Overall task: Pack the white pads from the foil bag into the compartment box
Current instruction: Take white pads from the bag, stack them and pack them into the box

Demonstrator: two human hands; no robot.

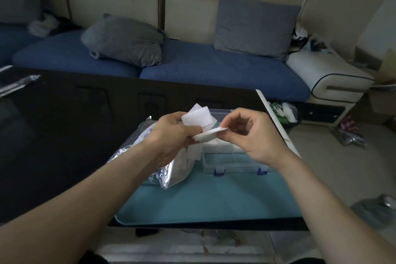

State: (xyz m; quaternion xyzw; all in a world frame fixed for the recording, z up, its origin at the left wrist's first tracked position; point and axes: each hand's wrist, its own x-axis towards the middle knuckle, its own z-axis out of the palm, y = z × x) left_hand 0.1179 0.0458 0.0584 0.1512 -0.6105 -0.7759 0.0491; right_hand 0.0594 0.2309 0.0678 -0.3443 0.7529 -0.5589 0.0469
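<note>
Foil bag (137, 152) print blurred; hands (171, 133) hold pads (198, 119).

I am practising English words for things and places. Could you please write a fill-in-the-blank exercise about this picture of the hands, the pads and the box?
1. Both hands hold white pads above the clear compartment ____.
2. The foil bag lies to the ____ of the compartment box.
3. The bag and box rest on a ____-coloured tray.
4. The right hand pinches a pad that the ____ hand also holds.

Missing words: box; left; teal; left
</note>
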